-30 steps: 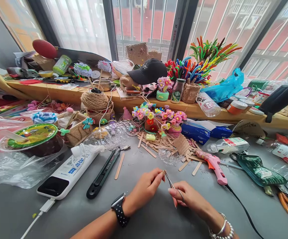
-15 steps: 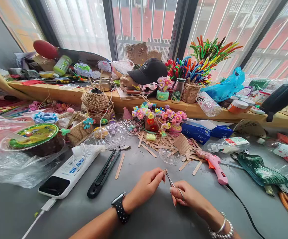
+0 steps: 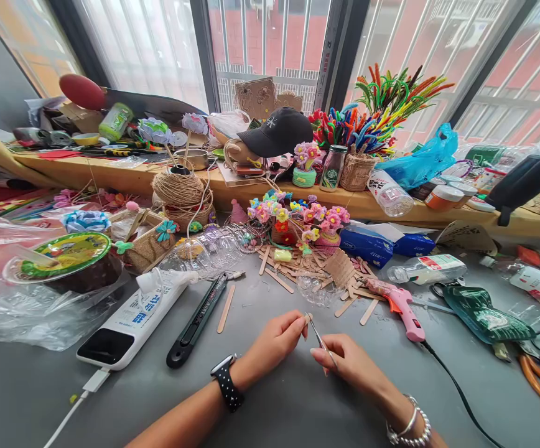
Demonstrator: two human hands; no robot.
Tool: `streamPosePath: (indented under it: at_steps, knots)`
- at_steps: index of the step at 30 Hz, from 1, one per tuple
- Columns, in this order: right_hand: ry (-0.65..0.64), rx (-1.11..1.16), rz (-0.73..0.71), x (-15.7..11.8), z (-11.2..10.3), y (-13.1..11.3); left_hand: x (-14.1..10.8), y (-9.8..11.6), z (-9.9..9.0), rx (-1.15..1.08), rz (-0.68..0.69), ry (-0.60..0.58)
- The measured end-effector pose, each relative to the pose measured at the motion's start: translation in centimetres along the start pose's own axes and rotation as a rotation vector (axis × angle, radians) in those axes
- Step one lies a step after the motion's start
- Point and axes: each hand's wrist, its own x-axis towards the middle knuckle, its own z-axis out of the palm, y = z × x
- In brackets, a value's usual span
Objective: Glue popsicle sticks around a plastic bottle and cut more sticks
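Observation:
My right hand (image 3: 350, 361), a silver bracelet at its wrist, is closed on small metal scissors (image 3: 319, 339). Their slim blades point up and left to the fingertips of my left hand (image 3: 277, 342). That hand is closed in a pinch, with thumb and fingers pressed together; whatever they hold is too small to make out. A dotted black watch strap (image 3: 228, 386) circles the left wrist. Just beyond the hands lies a clear crumpled plastic piece (image 3: 319, 289). A single wooden craft stick (image 3: 226, 309) rests left of them, beside a dark utility knife (image 3: 198, 320).
A pink glue gun (image 3: 407, 314) with a black cord lies at the right. Behind the hands are a heap of craft sticks (image 3: 279, 281) and fuzzy flowers (image 3: 330, 218). At the left lie a white device (image 3: 111, 342) and a round lidded tub (image 3: 67, 255). A cluttered wooden ledge (image 3: 134, 180) runs behind.
The right hand and scissors have shifted slightly, with the right fingers drawn closer around the handles. My left hand keeps its pinch almost in place. The view has moved a little.

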Motion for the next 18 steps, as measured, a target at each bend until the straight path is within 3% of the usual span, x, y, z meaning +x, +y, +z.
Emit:
streamPosePath:
  at_steps: [4, 10, 18]
  knots:
    - [0.097, 0.006, 0.035, 0.12, 0.2, 0.6, 0.12, 0.02, 0.03, -0.022, -0.009, -0.003]
    - [-0.014, -0.003, 0.022, 0.01, -0.11, 0.11, 0.19, -0.12, 0.0, 0.009, -0.015, -0.002]
    - [0.004, 0.037, 0.037, -0.24, -0.25, -0.18, 0.06, 0.05, -0.12, 0.058, -0.018, 0.019]
